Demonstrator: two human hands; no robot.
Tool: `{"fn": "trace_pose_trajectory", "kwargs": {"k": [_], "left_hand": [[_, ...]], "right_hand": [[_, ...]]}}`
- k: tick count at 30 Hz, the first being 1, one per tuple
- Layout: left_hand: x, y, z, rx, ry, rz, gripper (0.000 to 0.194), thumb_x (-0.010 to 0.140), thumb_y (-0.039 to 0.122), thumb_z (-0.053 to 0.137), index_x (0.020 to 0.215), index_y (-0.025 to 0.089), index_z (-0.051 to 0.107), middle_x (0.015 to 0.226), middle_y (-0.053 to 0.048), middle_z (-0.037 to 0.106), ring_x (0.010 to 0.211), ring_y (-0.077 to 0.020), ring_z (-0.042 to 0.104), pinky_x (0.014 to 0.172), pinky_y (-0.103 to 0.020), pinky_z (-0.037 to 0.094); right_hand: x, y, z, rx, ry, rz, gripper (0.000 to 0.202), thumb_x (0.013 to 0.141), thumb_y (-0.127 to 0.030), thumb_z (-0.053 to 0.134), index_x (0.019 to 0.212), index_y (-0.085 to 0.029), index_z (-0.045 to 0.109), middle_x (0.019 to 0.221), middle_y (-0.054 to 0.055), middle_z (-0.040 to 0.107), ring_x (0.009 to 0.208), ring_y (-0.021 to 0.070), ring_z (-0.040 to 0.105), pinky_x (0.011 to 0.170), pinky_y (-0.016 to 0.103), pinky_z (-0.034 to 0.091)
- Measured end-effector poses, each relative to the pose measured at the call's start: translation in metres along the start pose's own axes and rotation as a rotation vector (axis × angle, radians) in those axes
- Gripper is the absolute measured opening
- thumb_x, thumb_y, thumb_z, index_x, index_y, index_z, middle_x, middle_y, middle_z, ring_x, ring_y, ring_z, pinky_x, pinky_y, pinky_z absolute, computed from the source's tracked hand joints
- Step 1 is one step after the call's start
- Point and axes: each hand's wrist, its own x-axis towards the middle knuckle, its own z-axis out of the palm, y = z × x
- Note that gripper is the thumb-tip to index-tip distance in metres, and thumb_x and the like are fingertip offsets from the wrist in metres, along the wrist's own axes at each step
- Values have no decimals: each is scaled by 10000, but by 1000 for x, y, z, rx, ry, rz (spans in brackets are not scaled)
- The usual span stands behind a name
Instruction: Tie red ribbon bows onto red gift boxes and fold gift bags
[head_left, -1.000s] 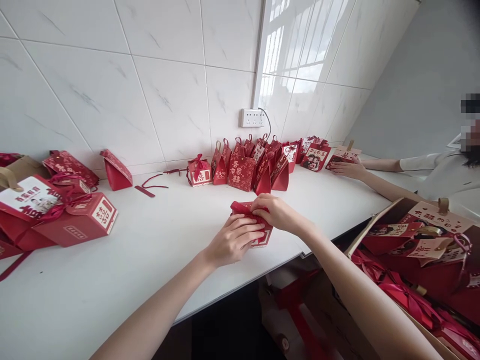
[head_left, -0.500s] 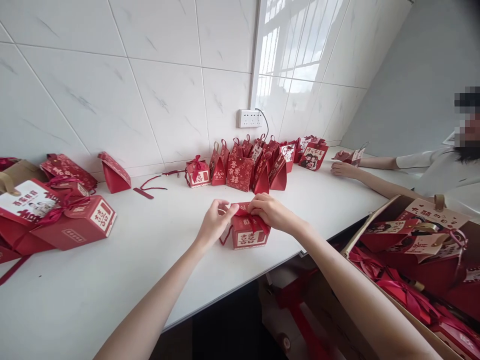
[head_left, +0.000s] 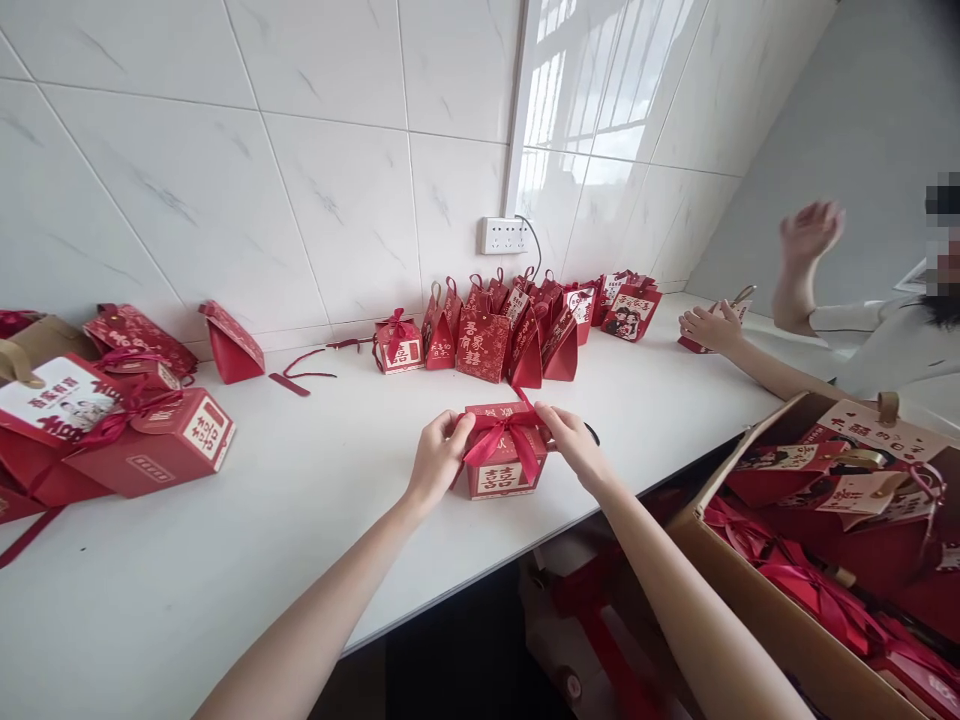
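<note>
While bagged and boxed items surround the work area on three sides, the space on the worktop (head_left: 322,520) directly about the gift box (head_left: 504,480) is open; a cluster of red bags (head_left: 484,345) stands behind it, near the tiled wall (head_left: 330,190); a tag (head_left: 289,385) with a dark red cord (head_left: 311,374) lies flat to the rear left; a single bag (head_left: 234,345) stands beyond these, and stacked boxes (head_left: 150,445) occupy the far left. An open carton (head_left: 757,605), filled with red packages, sits at the lower right, beside the right forearm; at the far right a co-worker rests one hand (head_left: 711,328) on a small box and raises the other.

The gift box stands upright near the front edge; its printed front faces the wearer, long axis roughly side to side, bow (head_left: 510,432) forward. Left hand (head_left: 435,460): fingers narrow, touching the upper left corner; right hand (head_left: 577,450): fingers at the upper right edge; whether either grips ribbon or lid cannot be told.
</note>
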Motion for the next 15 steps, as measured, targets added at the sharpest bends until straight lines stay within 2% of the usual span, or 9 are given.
{"fn": "trace_pose_trajectory", "kwargs": {"k": [3,7,10,15], "left_hand": [[-1,-3,2,-26,19,-18,364,764,427,559,560,192,370,545,62,393,521,-85,359,509,-213,300],[-3,-8,5,-91,36,-20,388,761,426,566,563,197,323,541,69,345,511,-78,324,495,-209,282],[-4,-12,8,-113,50,-8,367,774,406,552,572,200,324,541,69,358,506,-78,323,488,-206,288],[-6,-14,10,-99,78,33,320,782,374,540,590,203,349,548,67,399,509,-85,360,479,-199,307]], "right_hand": [[-1,0,6,210,-77,47,388,739,-561,581,677,-178,579,629,8,559,590,138,520,608,278,443],[0,3,9,476,-121,70,364,679,-461,687,565,-193,469,524,-58,383,480,80,364,501,228,352],[1,7,11,591,-115,102,427,654,-436,721,523,-196,393,519,-74,304,463,63,281,455,218,276],[1,12,14,708,-71,152,422,593,-421,770,546,-190,419,517,-85,290,464,59,292,461,217,275]]}}
